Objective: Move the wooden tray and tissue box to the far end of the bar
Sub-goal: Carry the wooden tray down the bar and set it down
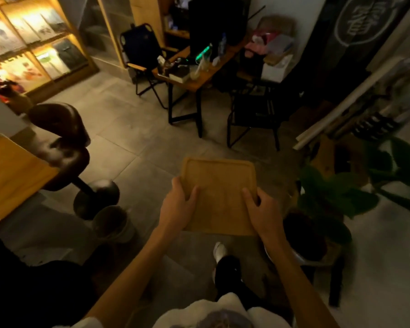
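Holding the wooden tray (219,185) in both hands, I had it out in front of me at lower centre of the frame, above the grey tiled floor (128,147) and touching no surface. My left hand (179,207) was clamped on the tray's left edge, thumb lying on its top face and the other fingers curled under out of sight. My right hand (260,211) gripped the right edge the same way, thumb on top. The tray was empty and roughly level, its raised rim showing along the far side.

I could not pick out the tissue box anywhere in the dim, blurred view.

At left of the frame a corner of the wooden worktop (12,174) jutted in, with a dark bar stool (62,140) just beside it. A leafy potted plant (329,197) stood at right, close to my right forearm. At upper centre sat a cluttered wooden table (194,74), a folding chair (142,50) to its left. Lit shelves (26,43) glowed at upper left. Below the tray, one white shoe (219,250) showed on the floor between my arms.
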Demonstrator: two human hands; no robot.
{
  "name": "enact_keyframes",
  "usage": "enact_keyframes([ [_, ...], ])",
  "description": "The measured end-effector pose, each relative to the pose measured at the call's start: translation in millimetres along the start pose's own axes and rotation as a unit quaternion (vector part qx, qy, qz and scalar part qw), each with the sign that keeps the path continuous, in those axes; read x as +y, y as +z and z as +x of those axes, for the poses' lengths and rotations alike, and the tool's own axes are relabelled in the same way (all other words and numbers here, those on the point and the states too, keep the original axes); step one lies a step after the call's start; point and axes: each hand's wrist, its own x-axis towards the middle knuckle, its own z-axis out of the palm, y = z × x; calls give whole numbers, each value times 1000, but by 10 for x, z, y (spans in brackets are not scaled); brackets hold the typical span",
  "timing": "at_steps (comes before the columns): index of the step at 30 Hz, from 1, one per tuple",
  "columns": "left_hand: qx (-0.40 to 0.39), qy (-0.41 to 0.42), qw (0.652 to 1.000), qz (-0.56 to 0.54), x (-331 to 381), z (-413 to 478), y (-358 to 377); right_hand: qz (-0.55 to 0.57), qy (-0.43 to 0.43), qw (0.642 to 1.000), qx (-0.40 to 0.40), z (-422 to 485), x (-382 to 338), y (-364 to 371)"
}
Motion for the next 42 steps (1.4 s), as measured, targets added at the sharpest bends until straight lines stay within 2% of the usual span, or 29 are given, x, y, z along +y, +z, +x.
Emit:
enact_keyframes([
  [8, 108, -75, 989, -63, 178, 1799, -36, -22, -63, 991, -119, 2145, -731, 586],
  [12, 171, -104, 975, -100, 255, 2423, -283, -62, -61, 979, -185, 2950, -1178, 999],
  [18, 255, -154, 944, -141, 155, 3345, -689, -42, -157, 960, -228, 3921, -1811, 1778],
  [25, 335, -189, 901, -199, -112, 4619, -1334, 37, -149, 939, -307, 5012, -2681, 2949],
  [28, 374, -212, 879, -208, -197, 5112, -1638, 84, -128, 910, -385, 5414, -3029, 3394],
  [31, 412, -245, 854, -201, -226, 5516, -1904, 70, -139, 883, -443, 5773, -3313, 3814],
  [36, 440, -280, 835, -175, -512, 6007, -2342, 1, -207, 849, -487, 6034, -3857, 4611],
  [39, 444, -314, 819, -181, -689, 6179, -2620, -29, -279, 825, -490, 6062, -4217, 5020],
  [41, 491, -350, 776, -186, -938, 6357, -2896, -43, -333, 788, -516, 6085, -4574, 5533],
  [42, 492, -352, 773, -194, -940, 6344, -2935, -38, -354, 783, -510, 6080, -4608, 5580],
])
